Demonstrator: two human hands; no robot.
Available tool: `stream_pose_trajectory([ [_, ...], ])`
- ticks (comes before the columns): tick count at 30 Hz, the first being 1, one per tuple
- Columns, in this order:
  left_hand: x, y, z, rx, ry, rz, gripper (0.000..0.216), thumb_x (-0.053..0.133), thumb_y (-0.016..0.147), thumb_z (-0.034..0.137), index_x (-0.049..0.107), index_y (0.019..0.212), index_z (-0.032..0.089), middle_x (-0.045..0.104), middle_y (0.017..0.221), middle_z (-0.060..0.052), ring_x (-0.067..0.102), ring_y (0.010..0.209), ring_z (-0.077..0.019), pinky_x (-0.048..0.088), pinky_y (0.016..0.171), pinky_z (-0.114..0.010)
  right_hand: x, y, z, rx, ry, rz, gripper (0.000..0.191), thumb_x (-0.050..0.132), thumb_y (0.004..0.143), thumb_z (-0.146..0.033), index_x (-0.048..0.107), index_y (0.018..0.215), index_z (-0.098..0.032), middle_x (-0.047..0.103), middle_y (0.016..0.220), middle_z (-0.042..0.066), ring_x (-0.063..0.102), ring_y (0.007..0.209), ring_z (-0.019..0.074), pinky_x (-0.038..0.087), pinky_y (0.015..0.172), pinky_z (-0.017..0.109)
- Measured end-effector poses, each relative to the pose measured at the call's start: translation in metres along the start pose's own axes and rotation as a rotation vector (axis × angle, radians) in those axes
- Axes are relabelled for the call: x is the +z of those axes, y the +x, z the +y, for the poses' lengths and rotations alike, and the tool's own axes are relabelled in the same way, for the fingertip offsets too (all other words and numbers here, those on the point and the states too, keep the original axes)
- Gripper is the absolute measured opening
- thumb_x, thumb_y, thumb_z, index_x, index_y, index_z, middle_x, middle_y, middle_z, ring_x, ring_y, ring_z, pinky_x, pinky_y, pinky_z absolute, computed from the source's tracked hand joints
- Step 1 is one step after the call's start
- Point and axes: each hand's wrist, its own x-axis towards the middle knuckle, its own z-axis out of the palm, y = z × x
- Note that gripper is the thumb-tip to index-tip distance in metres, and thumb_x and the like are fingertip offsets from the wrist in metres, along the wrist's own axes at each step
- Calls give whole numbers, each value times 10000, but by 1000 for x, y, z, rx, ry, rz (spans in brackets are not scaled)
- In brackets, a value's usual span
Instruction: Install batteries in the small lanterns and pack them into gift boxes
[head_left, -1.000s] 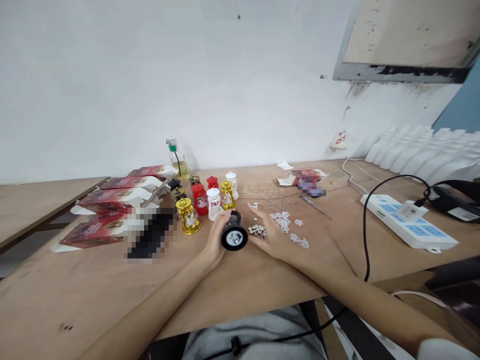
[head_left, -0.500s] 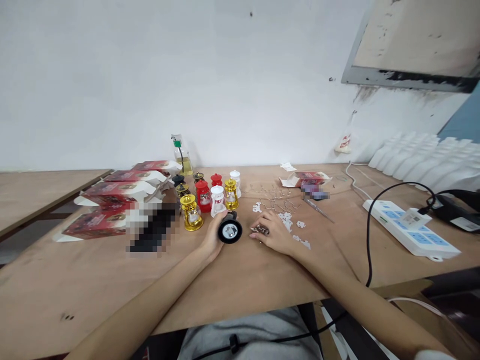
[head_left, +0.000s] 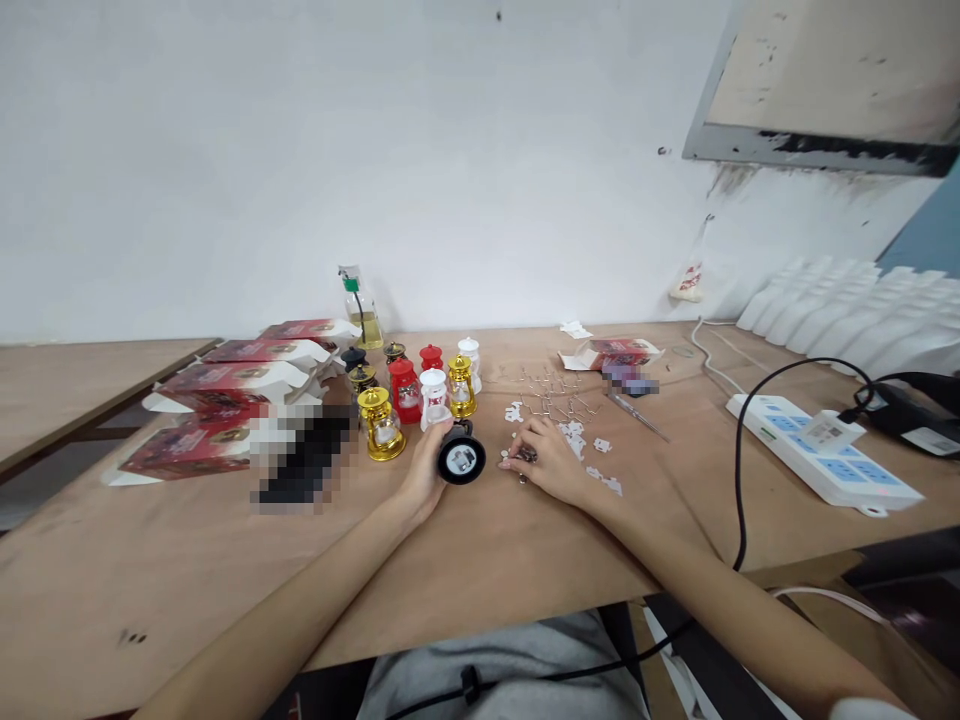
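My left hand [head_left: 426,470] is wrapped round a small black lantern [head_left: 462,460], tipped so its round base faces me. A pale disc with a small dark and silver part shows inside the base's black rim. To the right, my right hand [head_left: 551,462] rests on the table with fingers bent and pressed together over a little heap of small metal pieces [head_left: 527,454]. What its fingertips pinch is too small to make out. Behind the left hand stand several small lanterns, among them a gold one [head_left: 381,425], a red one [head_left: 405,390] and a white one [head_left: 433,398].
Red boxes [head_left: 217,385] line the left side, near a pump bottle [head_left: 361,315]. Bent wires [head_left: 555,392], white scraps [head_left: 574,440] and a screwdriver-like tool [head_left: 637,415] lie right of centre. A power strip [head_left: 817,455] with a black cable sits at the far right.
My right hand's fingers have shifted slightly over the metal pieces, and small round bits now show beside the fingertips. My left hand keeps the black lantern in nearly the same place.
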Motion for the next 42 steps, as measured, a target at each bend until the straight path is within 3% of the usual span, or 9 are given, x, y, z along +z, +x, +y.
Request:
stream_pose_trajectory([
  [22,2,-1,0,0,62,9,468,768,546,454,609,863,149,640,782,3,612,714,-142,489,702,-272,1,3,-6,161,150,-53,104,786,731,-194,683,715,-202,601,909,38,536,937,217,419,863,397],
  [25,4,-3,2,36,118,33,455,747,559,461,604,862,153,646,808,-7,617,754,-151,477,699,-259,-2,3,-9,63,175,59,99,761,762,-227,670,727,-211,600,916,37,547,943,217,434,855,393],
  [30,9,-8,3,92,261,86,399,720,617,445,579,884,185,635,790,7,599,710,-148,429,607,-228,-10,-4,-25,-166,231,389,144,615,887,-316,667,787,-226,589,873,48,578,853,192,463,801,377],
  [32,10,-9,2,92,301,97,397,730,618,438,581,885,185,637,799,-3,596,718,-158,422,598,-231,-11,-8,-32,-248,194,464,145,609,894,-317,673,792,-236,587,828,44,583,795,179,465,757,361],
  [35,12,-9,0,105,358,109,395,737,622,437,584,882,181,640,817,-16,588,745,-169,421,607,-238,-9,-13,-37,-362,85,444,120,614,895,-296,680,805,-251,605,823,41,587,765,167,442,735,349],
  [42,12,-8,-2,135,392,97,406,732,623,459,574,877,184,625,797,-8,577,737,-174,414,618,-250,-2,-15,-35,-419,-87,263,162,546,924,-256,687,844,-266,622,919,46,559,806,169,387,757,344],
])
